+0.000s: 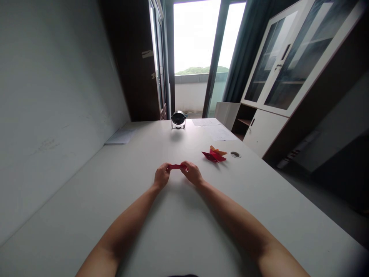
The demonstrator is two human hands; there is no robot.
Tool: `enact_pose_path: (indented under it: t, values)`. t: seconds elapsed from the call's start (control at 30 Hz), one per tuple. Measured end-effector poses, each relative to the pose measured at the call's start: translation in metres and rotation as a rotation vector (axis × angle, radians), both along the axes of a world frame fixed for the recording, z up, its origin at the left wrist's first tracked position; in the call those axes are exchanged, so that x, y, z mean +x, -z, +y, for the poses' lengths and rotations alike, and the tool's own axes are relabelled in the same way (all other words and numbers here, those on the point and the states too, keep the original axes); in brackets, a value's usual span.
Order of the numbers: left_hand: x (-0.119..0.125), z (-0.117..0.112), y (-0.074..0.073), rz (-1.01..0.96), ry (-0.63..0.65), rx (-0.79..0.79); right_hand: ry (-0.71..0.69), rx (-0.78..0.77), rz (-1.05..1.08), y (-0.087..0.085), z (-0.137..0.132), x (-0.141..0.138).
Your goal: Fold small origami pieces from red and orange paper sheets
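Between my two hands, a narrow folded piece of red paper (175,167) stretches across just above the white table. My left hand (162,175) pinches its left end, fingers closed. At the right end, my right hand (191,172) grips it between thumb and fingers, which cover part of the paper. To the right of that hand lies a small cluster of folded paper pieces (213,155), red and orange, with pointed ends.
A round dark device on a clear stand (178,120) is at the table's (138,215) far edge. Paper sheets lie at the back left (120,136) and back right (220,132). A round cable hole (235,154) sits near the right edge. A wall (57,115) borders the left.
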State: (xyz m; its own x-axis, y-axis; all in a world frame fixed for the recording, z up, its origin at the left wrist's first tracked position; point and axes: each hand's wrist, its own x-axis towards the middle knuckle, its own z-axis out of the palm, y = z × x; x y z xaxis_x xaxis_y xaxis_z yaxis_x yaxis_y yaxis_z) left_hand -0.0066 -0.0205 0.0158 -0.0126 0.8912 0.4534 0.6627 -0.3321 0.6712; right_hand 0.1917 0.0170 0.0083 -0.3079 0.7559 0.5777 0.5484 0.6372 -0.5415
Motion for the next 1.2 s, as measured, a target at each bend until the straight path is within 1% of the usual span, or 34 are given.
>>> enact_pose_path:
  t: [0.23, 0.53, 0.77, 0.97, 1.2]
  values:
    - [0.0004, -0.0002, 0.0001, -0.009, -0.006, -0.006, -0.031, -0.011, -0.019, 0.0006, 0.0013, 0.0011]
    - [0.0009, -0.0023, -0.0035, -0.017, 0.003, -0.034, -0.004, -0.121, 0.077, 0.0014, 0.0010, 0.0003]
    - [0.0005, -0.0015, -0.0025, -0.023, -0.001, -0.064, -0.009, -0.110, 0.069, 0.0036, 0.0019, 0.0002]
    - [0.0005, -0.0017, -0.0028, -0.025, -0.005, -0.068, -0.017, -0.105, 0.051, 0.0021, 0.0013, 0.0007]
    - [0.0012, -0.0013, -0.0031, -0.029, 0.000, -0.077, -0.009, -0.128, 0.089, 0.0021, 0.0013, -0.0005]
